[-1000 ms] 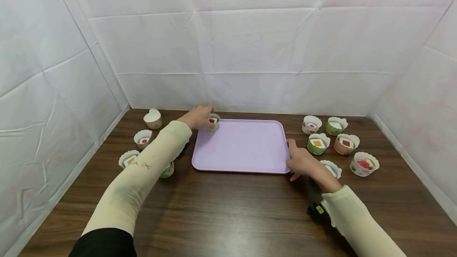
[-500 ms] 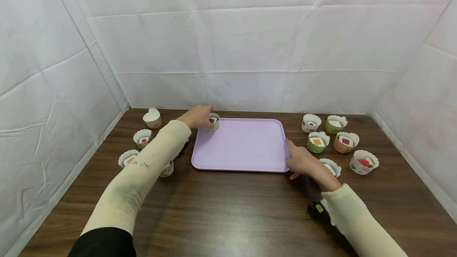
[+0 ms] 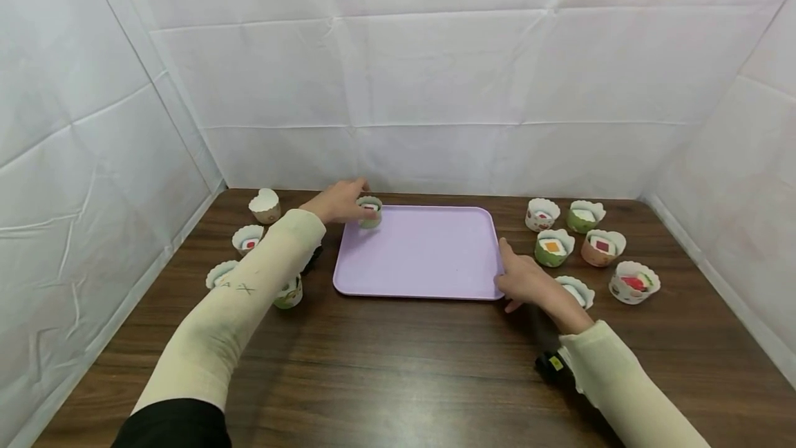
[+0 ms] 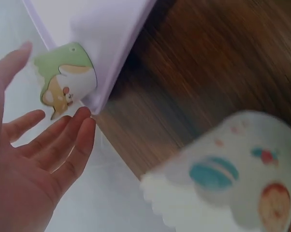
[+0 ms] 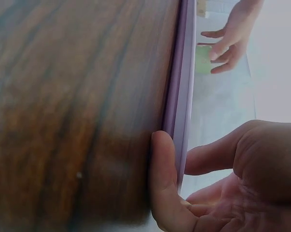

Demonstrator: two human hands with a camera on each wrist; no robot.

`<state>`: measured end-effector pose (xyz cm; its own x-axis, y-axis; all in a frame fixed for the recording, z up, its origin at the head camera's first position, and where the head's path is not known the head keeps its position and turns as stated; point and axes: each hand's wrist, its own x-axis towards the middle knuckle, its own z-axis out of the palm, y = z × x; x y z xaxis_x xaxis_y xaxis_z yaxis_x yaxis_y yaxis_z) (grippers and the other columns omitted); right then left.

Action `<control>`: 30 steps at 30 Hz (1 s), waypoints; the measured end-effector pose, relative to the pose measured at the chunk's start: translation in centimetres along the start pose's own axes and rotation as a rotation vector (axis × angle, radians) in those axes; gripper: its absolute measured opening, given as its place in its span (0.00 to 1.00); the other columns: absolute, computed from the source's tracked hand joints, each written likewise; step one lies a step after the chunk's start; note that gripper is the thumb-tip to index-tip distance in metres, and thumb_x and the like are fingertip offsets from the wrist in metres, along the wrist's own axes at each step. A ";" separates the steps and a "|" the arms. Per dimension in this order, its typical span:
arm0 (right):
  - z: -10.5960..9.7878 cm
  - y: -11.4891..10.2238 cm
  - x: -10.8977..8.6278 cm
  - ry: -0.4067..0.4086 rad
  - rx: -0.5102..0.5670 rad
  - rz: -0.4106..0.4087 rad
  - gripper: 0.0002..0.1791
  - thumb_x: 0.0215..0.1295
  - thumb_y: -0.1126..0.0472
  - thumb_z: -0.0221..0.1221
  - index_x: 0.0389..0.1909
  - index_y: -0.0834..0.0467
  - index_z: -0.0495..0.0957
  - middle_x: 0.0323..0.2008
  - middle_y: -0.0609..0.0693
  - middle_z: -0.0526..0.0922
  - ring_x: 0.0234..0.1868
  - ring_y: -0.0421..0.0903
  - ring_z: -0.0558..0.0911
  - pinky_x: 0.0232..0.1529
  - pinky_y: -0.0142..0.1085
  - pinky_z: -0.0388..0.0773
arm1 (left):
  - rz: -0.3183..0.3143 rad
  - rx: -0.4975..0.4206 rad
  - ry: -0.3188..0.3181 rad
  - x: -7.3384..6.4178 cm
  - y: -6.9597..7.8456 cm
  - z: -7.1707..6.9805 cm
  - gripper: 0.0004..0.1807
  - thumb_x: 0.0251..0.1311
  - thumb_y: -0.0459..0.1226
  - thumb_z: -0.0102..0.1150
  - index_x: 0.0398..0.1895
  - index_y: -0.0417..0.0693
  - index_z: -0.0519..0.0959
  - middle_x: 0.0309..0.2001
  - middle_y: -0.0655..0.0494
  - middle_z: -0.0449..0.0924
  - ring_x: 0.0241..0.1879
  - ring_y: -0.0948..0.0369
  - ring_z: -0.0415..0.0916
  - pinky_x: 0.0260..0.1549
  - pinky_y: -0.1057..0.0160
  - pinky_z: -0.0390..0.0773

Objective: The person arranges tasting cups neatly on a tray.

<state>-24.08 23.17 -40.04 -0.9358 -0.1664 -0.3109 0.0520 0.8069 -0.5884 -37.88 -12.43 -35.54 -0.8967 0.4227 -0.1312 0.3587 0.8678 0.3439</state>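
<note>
A green paper baking cup stands upright in the far left corner of the lilac tray, with a small white piece bearing a dark red mark inside. Its side shows a cartoon animal in the left wrist view. Just left of this cup, my left hand has its fingers spread apart, and a gap separates them from the cup in the left wrist view. At the tray's near right corner, my right hand pinches the rim between thumb and finger, as the right wrist view shows.
Several filled paper cups, such as an orange one and a white one, stand right of the tray. More, including a cream-topped cup, stand left, partly behind the left sleeve. White sheeting encloses the table.
My left hand has loosened its hold on the green baking cup and drawn back slightly to the left. The cup stays in the tray's corner; my right hand has hardly moved.
</note>
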 end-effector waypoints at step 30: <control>-0.1 0.4 -0.2 0.000 -0.011 0.018 0.45 0.73 0.66 0.49 0.79 0.75 0.32 0.70 0.84 0.57 0.20 0.47 0.83 0.22 0.39 0.88 | -0.237 -0.114 0.215 -8.2 -11.3 -5.1 0.44 0.75 0.53 0.52 0.76 0.26 0.56 0.73 0.23 0.60 0.71 0.30 0.61 0.69 0.32 0.69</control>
<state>-23.90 23.55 -40.10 -0.9346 -0.1523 -0.3215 0.0648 0.8157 -0.5748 -35.92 -27.06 -33.60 -0.9903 0.1370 -0.0246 0.1132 0.8956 0.4302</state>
